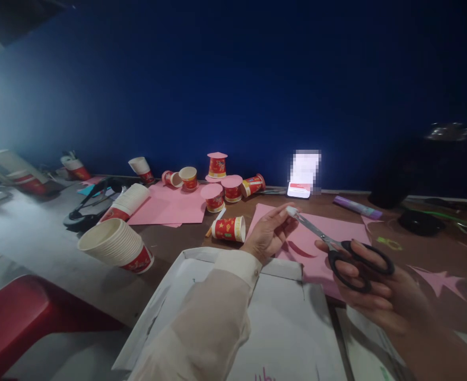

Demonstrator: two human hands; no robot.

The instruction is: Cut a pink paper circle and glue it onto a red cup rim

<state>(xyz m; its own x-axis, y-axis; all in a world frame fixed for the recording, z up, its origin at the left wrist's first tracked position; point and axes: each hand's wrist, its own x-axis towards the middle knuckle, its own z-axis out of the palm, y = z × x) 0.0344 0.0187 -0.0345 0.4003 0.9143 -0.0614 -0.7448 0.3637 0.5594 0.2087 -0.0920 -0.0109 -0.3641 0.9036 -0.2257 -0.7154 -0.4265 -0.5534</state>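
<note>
My right hand point(379, 299) has its fingers through the black handles of a pair of scissors point(316, 230). The blades point up and left, looking nearly closed. At their tips is a small white piece point(292, 211), pinched between the fingers of my left hand point(268, 234); its exact kind is too small to tell. Below both hands lies a pink paper sheet point(348, 228) with a dark red curved mark or cut on it. A red paper cup point(228, 229) lies on its side left of my left hand.
Behind stand short red cups point(232, 190) topped with pink discs. Stacked paper cups point(110, 244) lie at left, near a red stool point(19, 317). A lit phone point(299, 174) leans on the blue wall. A white cardboard box point(281, 317) is in front; pink scraps point(439, 281) lie right.
</note>
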